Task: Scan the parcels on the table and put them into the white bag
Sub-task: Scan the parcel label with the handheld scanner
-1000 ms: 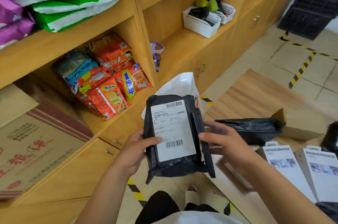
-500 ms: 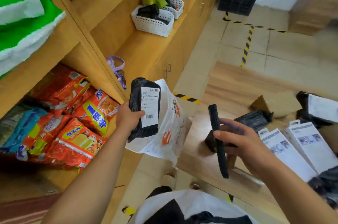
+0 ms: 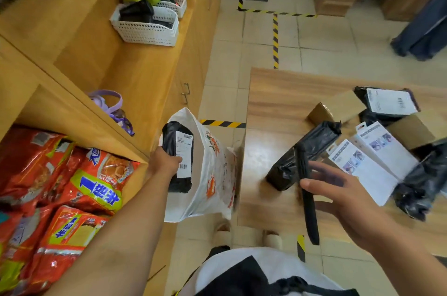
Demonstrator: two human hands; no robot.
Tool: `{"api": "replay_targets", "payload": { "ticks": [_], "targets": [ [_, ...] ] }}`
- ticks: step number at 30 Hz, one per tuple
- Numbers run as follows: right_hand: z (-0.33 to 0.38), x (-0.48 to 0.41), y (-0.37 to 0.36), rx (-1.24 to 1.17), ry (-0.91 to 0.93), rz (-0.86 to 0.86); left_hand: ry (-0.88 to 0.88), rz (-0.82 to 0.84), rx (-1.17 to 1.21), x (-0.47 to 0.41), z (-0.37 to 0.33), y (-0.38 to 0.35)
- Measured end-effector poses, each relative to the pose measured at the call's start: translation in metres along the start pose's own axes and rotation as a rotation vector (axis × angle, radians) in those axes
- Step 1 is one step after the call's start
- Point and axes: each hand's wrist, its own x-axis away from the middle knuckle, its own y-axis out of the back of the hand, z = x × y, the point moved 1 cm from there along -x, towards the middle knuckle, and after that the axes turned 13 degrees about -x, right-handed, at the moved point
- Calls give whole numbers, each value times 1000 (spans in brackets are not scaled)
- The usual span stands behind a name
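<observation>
Left grip [image 3: 167, 162] curled round black labelled parcel [image 3: 174, 136], upright at the mouth of white bag [image 3: 212, 174], centre frame. Not yet released; probably poised to drop in. Right grip [image 3: 343, 201] clasping black scanner [image 3: 306, 189] over desk [image 3: 278, 92], lower right, close to unbagged parcels [image 3: 389, 102], likely for the next read.

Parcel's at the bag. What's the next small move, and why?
Probably lower the parcel into the white bag and release it: the left hand grips it right at the bag's mouth, while the right hand holds the scanner aside.
</observation>
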Motion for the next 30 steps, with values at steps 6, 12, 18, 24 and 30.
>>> {"api": "replay_targets", "payload": {
  "ticks": [6, 12, 18, 24, 30],
  "targets": [
    [-3, 1, 3, -27, 11, -37, 21, 44, 52, -4, 2, -7],
    [-3, -1, 14, -50, 4, -35, -7, 57, 170, 19, -6, -18],
    [1, -9, 29, -34, -27, -57, -109, 133, 291, 80, -25, -32],
    [5, -5, 55, -67, -22, -94, -397, 275, 328, 148, -98, -48],
    [6, 8, 91, -152, 10, -98, -696, 359, -28, 192, -168, -76]
  ]
}}
